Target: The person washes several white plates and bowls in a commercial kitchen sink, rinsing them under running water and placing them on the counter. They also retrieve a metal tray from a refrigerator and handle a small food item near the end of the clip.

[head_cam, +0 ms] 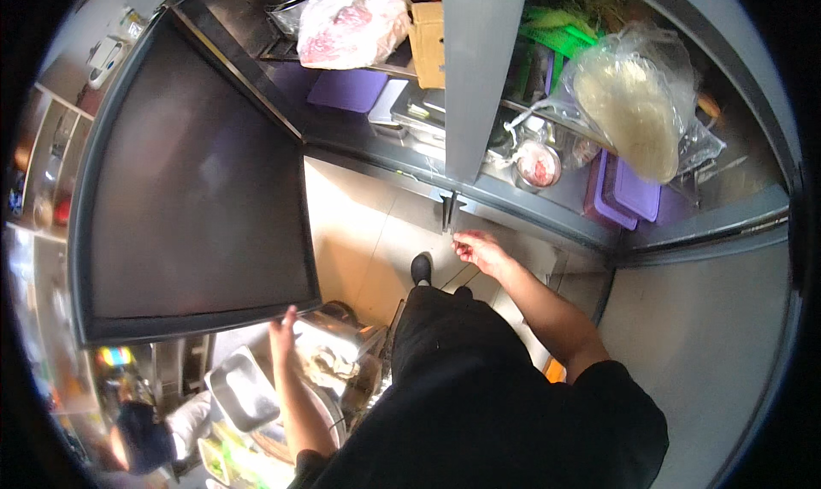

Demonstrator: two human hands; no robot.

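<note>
My left hand (pixel 284 335) grips the lower edge of the left refrigerator door (pixel 199 181), which stands swung out. My right hand (pixel 478 250) hovers in front of the refrigerator, just below two small dark handles (pixel 452 210) on the lower doors. Its fingers are loosely curled and a little blurred, with nothing seen in them. Before me, the refrigerator's upper compartments stand exposed on both sides of a steel centre post (pixel 484 72). On the left shelf lies a large plastic bag of pale pink meat (pixel 354 24). A clear bag of yellowish food (pixel 632 97) sits on the right shelf.
A cardboard box (pixel 428 46) and purple-lidded containers (pixel 346 90) are at left inside. A metal bowl of meat (pixel 537 165) and purple tubs (pixel 632 187) sit at right. The right door (pixel 693 335) is open. Behind, a steel tray (pixel 244 389) stands near another person (pixel 144 434).
</note>
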